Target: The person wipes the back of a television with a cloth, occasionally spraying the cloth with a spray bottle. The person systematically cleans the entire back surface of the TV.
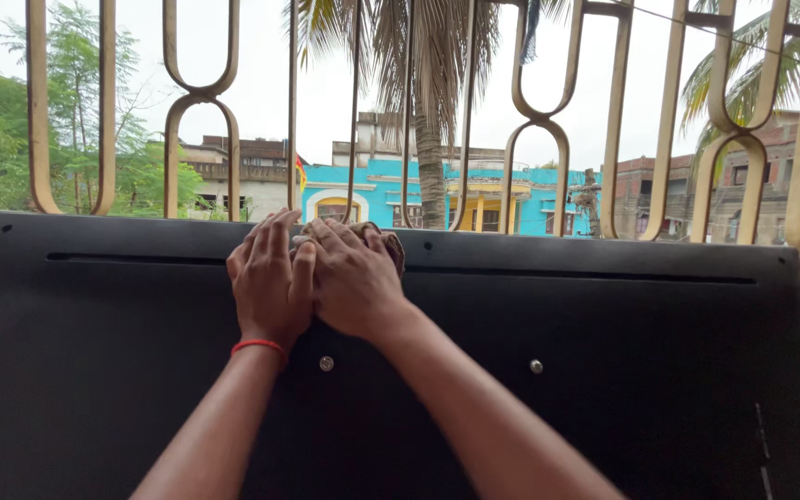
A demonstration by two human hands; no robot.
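Now both hands lie flat, side by side, on the upper part of a big black panel. The left hand has its fingers straight and close together, and a red thread goes around its wrist. The right hand touches the left one along the thumb side and presses on a brown cloth. Only a small part of the cloth shows beyond the fingertips, near the top edge of the panel; the rest is hidden under the hands. I cannot tell if the fingers grip the cloth or only push on it. Just under the hands, a long thin slot runs across the panel. Two small screws sit lower, near the wrists. Behind the panel stands a cream window grille, and beyond it a palm and a turquoise house.
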